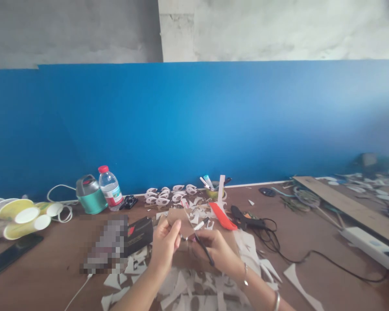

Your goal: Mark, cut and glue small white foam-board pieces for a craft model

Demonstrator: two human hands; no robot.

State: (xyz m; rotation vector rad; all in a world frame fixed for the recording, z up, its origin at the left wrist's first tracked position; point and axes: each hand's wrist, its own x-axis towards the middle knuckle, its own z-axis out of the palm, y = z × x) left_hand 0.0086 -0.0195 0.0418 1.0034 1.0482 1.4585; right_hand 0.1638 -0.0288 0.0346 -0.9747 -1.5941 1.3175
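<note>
Evidently, the left hand [164, 241] pinches brown card [179, 215] while the right hand [218, 250] clasps a half-hidden dark tool [205, 251].

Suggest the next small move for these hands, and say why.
Probably ease the left hand slightly away from the dark tool: it sits in the right hand, beside the brown card and close to the left fingertips.
</note>
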